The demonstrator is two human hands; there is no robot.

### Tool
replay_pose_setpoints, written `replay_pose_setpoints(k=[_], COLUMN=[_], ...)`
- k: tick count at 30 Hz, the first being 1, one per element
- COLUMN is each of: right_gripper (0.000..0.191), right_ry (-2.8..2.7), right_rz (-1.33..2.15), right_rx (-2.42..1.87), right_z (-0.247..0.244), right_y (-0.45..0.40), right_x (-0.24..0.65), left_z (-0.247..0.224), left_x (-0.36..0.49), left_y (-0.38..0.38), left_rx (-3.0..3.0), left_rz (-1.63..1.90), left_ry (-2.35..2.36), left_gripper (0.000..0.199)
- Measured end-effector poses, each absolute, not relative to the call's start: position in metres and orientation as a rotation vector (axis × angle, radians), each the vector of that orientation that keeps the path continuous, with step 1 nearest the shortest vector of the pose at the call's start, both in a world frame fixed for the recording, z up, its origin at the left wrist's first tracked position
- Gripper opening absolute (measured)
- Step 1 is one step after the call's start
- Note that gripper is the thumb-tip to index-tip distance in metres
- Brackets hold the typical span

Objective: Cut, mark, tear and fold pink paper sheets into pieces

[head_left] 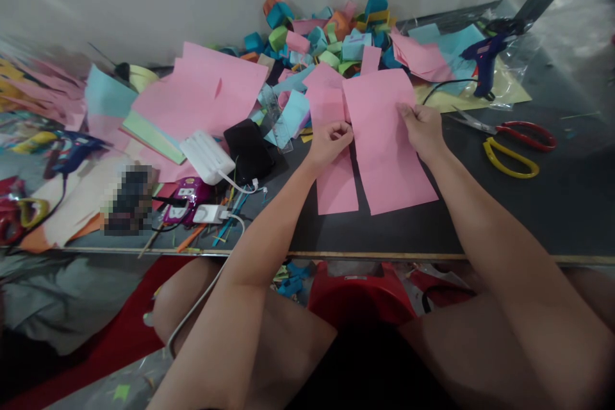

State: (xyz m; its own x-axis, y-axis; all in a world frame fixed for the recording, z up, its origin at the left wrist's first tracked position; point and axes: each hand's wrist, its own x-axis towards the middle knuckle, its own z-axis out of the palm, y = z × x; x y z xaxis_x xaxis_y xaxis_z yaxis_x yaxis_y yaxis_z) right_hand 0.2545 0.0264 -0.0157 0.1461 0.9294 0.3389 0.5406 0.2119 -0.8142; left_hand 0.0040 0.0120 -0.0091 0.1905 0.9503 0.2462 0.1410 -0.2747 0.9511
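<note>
A wide pink sheet [387,147] lies slanted over the dark table, its right edge pinched between the thumb and fingers of my right hand [423,128]. Left of it is a narrower pink strip [336,189], separated from the sheet by a thin dark gap. My left hand [334,141] rests over this strip near the gap, thumb and fingertips drawn together; whether they grip the paper is hard to make out. Scissors [512,141] with one red and one yellow handle lie partly open to the right of my right hand.
Folded colored paper pieces [298,43] are heaped at the back. A blue glue gun [487,64] lies back right, another [72,150] at left. Pink sheets [202,90], a white power bank [207,157], a black pouch [247,150] and a clear ruler [278,118] lie left.
</note>
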Motion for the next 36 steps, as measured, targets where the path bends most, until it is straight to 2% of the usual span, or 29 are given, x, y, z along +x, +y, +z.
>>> replay_pose_setpoints(k=[10, 19, 36], right_gripper=[0.081, 0.073, 0.075], right_ry=[-1.539, -1.525, -1.519], right_rz=[0.51, 0.501, 0.463], right_rx=[-1.462, -1.47, -1.5], right_z=[-0.014, -0.01, -0.006], right_y=[0.026, 0.021, 0.015], right_x=[0.254, 0.249, 0.241], left_z=[-0.006, 0.0, -0.009], left_x=[0.007, 0.009, 0.003], left_y=[0.01, 0.007, 0.017], left_rx=[1.59, 1.617, 1.637], left_rz=[1.172, 1.152, 1.226], left_ry=[1.047, 1.098, 1.271], left_gripper=[0.018, 0.022, 0.021])
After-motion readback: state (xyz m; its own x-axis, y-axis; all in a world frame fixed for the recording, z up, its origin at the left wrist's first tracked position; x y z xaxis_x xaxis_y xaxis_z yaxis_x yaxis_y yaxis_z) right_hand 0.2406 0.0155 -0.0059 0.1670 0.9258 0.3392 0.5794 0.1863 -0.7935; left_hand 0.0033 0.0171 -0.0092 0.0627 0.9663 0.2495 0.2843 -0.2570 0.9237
